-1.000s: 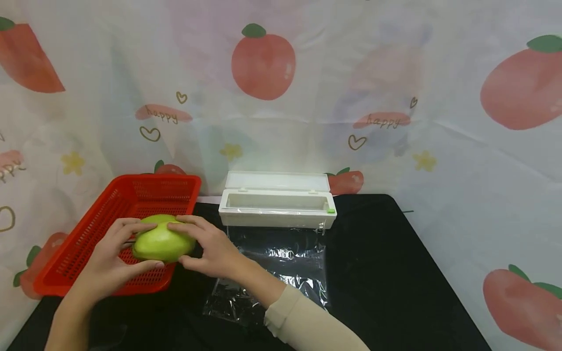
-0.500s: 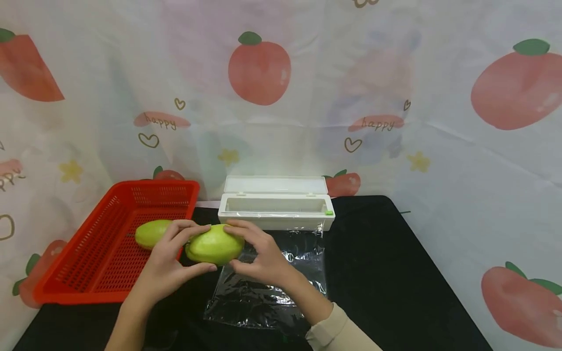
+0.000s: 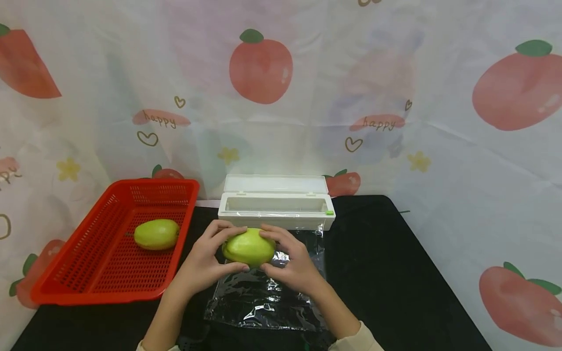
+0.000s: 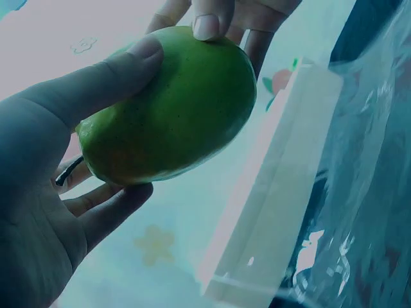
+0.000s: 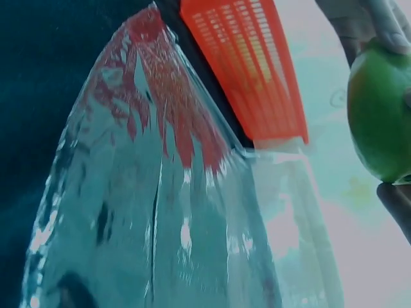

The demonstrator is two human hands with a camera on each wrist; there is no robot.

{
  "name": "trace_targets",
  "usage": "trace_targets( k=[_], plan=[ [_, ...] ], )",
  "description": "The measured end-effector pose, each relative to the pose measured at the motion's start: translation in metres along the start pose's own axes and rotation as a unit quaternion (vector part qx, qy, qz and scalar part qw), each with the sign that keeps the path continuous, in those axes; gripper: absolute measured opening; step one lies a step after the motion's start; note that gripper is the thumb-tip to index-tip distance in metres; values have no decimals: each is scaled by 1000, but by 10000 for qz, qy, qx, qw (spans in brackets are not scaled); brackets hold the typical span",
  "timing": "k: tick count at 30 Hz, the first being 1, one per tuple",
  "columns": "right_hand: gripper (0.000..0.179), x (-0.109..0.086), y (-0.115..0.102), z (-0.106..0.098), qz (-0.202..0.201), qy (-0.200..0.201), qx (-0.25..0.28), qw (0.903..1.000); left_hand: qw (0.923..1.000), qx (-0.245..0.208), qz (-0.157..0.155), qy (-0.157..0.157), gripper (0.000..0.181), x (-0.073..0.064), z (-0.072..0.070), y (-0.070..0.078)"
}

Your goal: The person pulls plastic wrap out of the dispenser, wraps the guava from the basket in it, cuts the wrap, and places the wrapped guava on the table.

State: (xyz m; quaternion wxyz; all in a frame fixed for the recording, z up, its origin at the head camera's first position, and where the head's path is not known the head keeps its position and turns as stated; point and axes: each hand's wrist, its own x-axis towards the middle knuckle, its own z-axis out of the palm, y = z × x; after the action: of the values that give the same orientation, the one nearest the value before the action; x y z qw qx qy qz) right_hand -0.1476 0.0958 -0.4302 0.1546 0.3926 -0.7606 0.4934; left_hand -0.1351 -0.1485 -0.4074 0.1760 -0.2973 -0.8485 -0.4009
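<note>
In the head view a green mango [image 3: 249, 247] is held up over a sheet of clear plastic wrap [image 3: 263, 309]. My left hand [image 3: 203, 265] grips its left end, thumb on the near side and fingers on the far side. My right hand [image 3: 295, 263] holds the other end the same way. The left wrist view shows the mango [image 4: 176, 112] close up, a short dark stem at the end by my left palm. Only part of the mango [image 5: 382, 115] appears at the right edge of the right wrist view.
A red plastic basket [image 3: 98, 298] stands at the left with a second green mango [image 3: 156, 234] in it. Behind the hands is a white cling film dispenser [image 3: 276, 222], its lid raised, the wrap drawn out of it over the black tabletop [image 3: 395, 287]. A patterned curtain [image 3: 307, 146] hangs behind.
Both hands have carried the mango from over the red basket rightward to above the plastic wrap. The second mango in the basket has come into full view.
</note>
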Motion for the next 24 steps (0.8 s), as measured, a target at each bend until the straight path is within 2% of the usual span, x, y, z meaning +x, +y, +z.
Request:
trace_targets(
  k=[5,11,16,24],
  plan=[
    [62,-9,0,-14,110,96,-20,9999,9996,-186,-45,-228,76,8,15,3],
    [65,-21,12,-29,268,-4,-315,9991,9976,-409,-276,-495,73,16,28,5],
    [62,-29,20,-38,269,-234,-437,9984,9950,-517,-521,-679,70,13,39,4],
    [59,-35,28,-46,317,-631,-830,9940,9956,-203,-542,-734,69,7,55,0]
  ],
)
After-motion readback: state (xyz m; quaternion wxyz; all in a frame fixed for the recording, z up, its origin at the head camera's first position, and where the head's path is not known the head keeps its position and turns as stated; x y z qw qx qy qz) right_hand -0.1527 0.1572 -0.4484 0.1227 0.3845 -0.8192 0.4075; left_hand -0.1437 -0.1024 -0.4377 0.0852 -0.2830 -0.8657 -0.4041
